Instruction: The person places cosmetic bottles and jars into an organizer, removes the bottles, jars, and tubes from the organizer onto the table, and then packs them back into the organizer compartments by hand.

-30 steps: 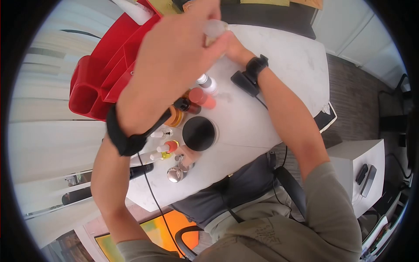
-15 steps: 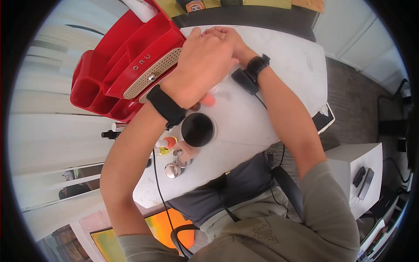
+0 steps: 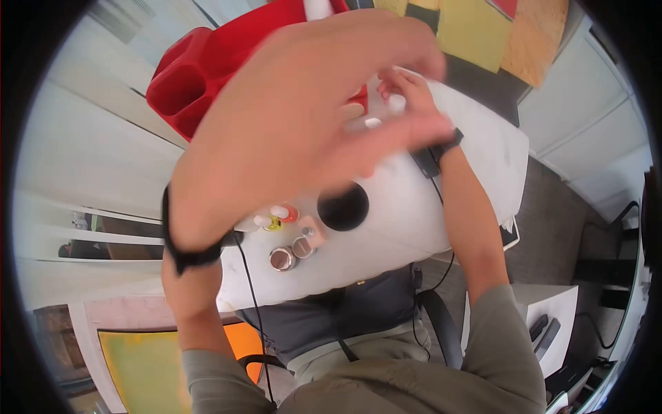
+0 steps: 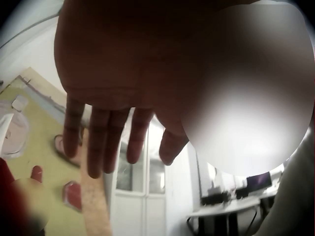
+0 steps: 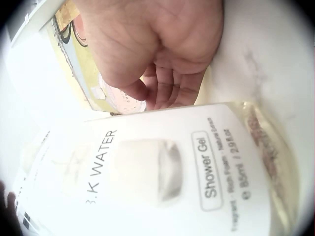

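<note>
In the head view my left hand (image 3: 296, 131) is raised over the table, blurred, its fingers spread apart from the thumb. In the left wrist view this hand (image 4: 113, 88) has its fingers extended and holds nothing. My right hand (image 3: 408, 90) is low at the table's far side, beside a small white cap (image 3: 396, 103). In the right wrist view, a clear shower gel bottle (image 5: 162, 172) with a white label fills the foreground, and the right hand (image 5: 162, 54) is behind it, fingers loosely bent. The bottle partly hides the area by the fingertips; contact there cannot be told.
A black-lidded jar (image 3: 343, 205) stands on the white table (image 3: 407, 207). Nearer my body are a silver-rimmed jar (image 3: 281, 259), a pinkish bottle (image 3: 314, 232) and small bottles with white caps. A red organizer (image 3: 181, 90) stands at the far left, partly behind my left arm.
My hands were together around a small item, then lowered to the table's far side. Now the left hand has risen away from the right. The head view has shifted.
</note>
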`<state>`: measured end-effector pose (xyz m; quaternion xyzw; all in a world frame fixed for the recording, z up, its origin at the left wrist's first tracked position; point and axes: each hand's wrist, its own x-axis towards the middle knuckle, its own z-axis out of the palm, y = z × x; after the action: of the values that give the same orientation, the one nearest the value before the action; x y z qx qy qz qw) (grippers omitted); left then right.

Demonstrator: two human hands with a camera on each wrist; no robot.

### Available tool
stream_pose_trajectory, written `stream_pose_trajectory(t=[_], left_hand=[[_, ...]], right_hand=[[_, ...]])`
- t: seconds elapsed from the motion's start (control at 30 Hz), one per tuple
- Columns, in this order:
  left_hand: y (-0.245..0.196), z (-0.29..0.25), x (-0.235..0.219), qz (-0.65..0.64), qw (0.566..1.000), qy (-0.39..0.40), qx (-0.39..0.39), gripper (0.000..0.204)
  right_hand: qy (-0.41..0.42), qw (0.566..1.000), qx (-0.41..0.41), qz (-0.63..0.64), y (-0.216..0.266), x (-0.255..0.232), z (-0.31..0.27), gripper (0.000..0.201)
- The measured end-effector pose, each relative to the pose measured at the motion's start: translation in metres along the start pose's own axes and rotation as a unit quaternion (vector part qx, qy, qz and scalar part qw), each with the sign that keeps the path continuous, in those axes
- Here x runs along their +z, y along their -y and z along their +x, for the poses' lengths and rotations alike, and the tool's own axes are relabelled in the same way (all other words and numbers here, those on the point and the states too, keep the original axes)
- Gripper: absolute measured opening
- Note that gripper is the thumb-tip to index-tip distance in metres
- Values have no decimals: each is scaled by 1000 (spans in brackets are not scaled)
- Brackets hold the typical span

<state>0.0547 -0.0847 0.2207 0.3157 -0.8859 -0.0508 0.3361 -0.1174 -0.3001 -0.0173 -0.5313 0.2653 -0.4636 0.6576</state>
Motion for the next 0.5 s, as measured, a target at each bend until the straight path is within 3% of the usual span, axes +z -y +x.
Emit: stream_pose_trajectory(t=[0.03, 0.1, 0.13, 0.17, 0.5], left_hand=[[-24, -9, -20, 7, 1000, -7, 1, 43], [-70, -31, -55, -18, 987, 73, -140, 44], [-81, -42, -64, -33, 971, 110, -212, 45], [-80, -54, -63, 15, 988, 109, -108, 42], [-94, -135, -52, -9, 975, -46, -218, 40]], right_hand=[[7, 1000, -5, -4, -10, -4, 6, 29], [9, 999, -19, 31, -29, -13, 19, 29], [19, 1000, -19, 17, -13, -7, 10, 28], [29, 999, -17, 1, 0, -1, -3, 28], [18, 999, 15, -31, -5, -8, 4, 27]])
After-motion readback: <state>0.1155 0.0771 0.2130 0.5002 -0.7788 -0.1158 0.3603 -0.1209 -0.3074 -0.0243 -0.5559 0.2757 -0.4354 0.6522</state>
